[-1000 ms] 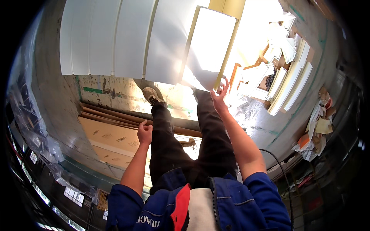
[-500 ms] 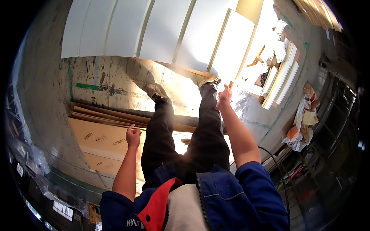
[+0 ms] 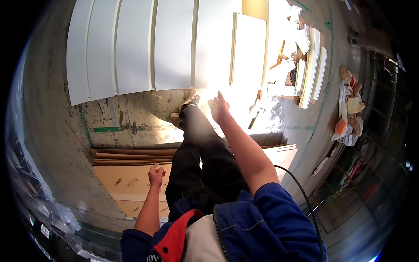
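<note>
My right hand reaches forward over the floor, its fingers partly stretched out and nothing seen in them. It is nearest in the picture to the near edge of a row of long white panels, without touching them. My left hand hangs lower on the left, fingers curled in, above a stack of brown cardboard sheets. Nothing shows in that hand, though its palm is hidden. A narrower white panel lies on top at the right end of the row, in strong glare.
Right of the panels lies a pile of white strips and scraps. Farther right is a heap of crumpled bags and paper, near dark racks. Clear plastic sheeting runs along the left. A black cable passes my right side.
My legs have stepped and now overlap. My right hand has swung left and inward, its fingers more spread. The left hand has dropped a little lower, and the view has shifted.
</note>
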`<action>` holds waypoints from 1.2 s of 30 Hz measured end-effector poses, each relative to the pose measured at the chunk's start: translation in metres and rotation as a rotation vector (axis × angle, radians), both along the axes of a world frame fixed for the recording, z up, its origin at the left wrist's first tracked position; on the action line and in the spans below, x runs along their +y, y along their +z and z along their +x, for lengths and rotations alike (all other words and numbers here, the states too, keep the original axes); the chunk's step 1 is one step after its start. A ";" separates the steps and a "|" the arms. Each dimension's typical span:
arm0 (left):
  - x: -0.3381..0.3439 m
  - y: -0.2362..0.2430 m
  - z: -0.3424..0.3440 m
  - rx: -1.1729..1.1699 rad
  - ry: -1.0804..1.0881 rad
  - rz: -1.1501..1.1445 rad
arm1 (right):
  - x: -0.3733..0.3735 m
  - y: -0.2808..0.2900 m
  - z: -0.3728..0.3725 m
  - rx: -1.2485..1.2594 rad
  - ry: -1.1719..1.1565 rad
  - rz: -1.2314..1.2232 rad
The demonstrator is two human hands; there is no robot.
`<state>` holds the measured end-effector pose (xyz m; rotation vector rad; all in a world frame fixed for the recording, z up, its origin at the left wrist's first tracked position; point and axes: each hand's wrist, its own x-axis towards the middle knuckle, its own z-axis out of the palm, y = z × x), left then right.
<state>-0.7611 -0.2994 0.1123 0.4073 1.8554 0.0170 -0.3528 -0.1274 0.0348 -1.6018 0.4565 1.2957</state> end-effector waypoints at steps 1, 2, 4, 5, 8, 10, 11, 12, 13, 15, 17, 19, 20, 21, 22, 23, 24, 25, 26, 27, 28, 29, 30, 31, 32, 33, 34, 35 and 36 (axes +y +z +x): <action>0.009 0.003 -0.002 0.003 -0.013 0.003 | 0.018 0.005 -0.001 0.129 -0.268 -0.026; 0.019 0.009 -0.002 0.004 -0.030 0.002 | 0.028 0.011 -0.001 0.144 -0.286 -0.010; 0.044 0.011 0.005 0.007 -0.045 0.006 | 0.047 -0.002 0.006 0.142 -0.477 -0.062; 0.054 0.009 0.005 0.004 -0.054 0.002 | 0.049 -0.011 0.008 0.155 -0.513 -0.013; 0.082 0.006 0.006 -0.020 -0.074 -0.011 | 0.058 -0.034 0.012 0.140 -0.625 0.081; 0.106 -0.001 0.011 -0.032 -0.081 -0.005 | 0.060 -0.041 0.009 0.082 -0.631 0.017; 0.116 0.000 0.010 -0.025 -0.078 -0.003 | 0.064 -0.039 0.003 0.061 -0.628 -0.020; 0.126 -0.001 0.011 -0.020 -0.076 -0.001 | 0.069 -0.037 -0.003 0.040 -0.630 -0.061; 0.139 -0.003 0.009 -0.024 -0.081 0.002 | 0.074 -0.036 -0.008 0.018 -0.631 -0.102; 0.167 -0.004 0.023 -0.028 -0.140 0.012 | 0.075 -0.036 -0.007 -0.027 -0.618 -0.158; 0.193 -0.004 0.037 -0.025 -0.187 0.003 | 0.075 -0.037 -0.005 -0.056 -0.598 -0.181; 0.210 -0.006 0.042 -0.052 -0.211 0.011 | 0.079 -0.036 -0.005 -0.065 -0.602 -0.203; 0.215 -0.008 0.042 -0.065 -0.219 0.018 | 0.082 -0.034 -0.005 -0.068 -0.599 -0.211; 0.218 -0.009 0.039 -0.052 -0.213 0.010 | 0.084 -0.033 -0.005 -0.049 -0.559 -0.222; 0.223 -0.010 0.036 -0.045 -0.236 0.030 | 0.087 -0.031 -0.006 -0.053 -0.560 -0.224; 0.226 -0.013 0.029 -0.035 -0.257 0.052 | 0.090 -0.030 -0.008 -0.054 -0.558 -0.224; 0.232 -0.012 0.027 -0.026 -0.279 0.068 | 0.088 -0.032 -0.010 -0.057 -0.556 -0.229; 0.236 -0.014 0.028 -0.031 -0.261 0.088 | 0.085 -0.035 -0.005 -0.059 -0.554 -0.228; 0.242 -0.014 0.029 -0.039 -0.267 0.066 | 0.079 -0.040 -0.001 -0.080 -0.567 -0.219; 0.249 -0.014 0.029 -0.046 -0.269 0.050 | 0.073 -0.041 -0.001 -0.074 -0.615 -0.134; 0.255 -0.013 0.027 -0.055 -0.272 0.034 | 0.069 -0.043 -0.006 -0.070 -0.663 -0.050; 0.261 -0.011 0.026 -0.046 -0.280 0.033 | 0.070 -0.041 -0.014 -0.049 -0.638 -0.084; 0.266 -0.009 0.023 -0.052 -0.288 0.037 | 0.068 -0.036 -0.025 -0.030 -0.613 -0.121; 0.272 -0.006 0.019 -0.059 -0.295 0.040 | 0.067 -0.032 -0.035 -0.012 -0.588 -0.160; 0.277 -0.007 0.012 -0.067 -0.302 0.045 | 0.071 -0.030 -0.051 0.022 -0.587 -0.236; 0.281 -0.011 0.004 -0.094 -0.318 0.027 | 0.072 -0.026 -0.069 0.045 -0.567 -0.219; 0.286 -0.014 -0.004 -0.121 -0.332 0.009 | 0.074 -0.022 -0.085 0.069 -0.546 -0.203; 0.290 -0.017 -0.014 -0.144 -0.344 -0.010 | 0.077 -0.022 -0.099 0.085 -0.572 -0.182; 0.293 -0.020 -0.023 -0.162 -0.328 -0.015 | 0.081 -0.023 -0.111 0.106 -0.596 -0.157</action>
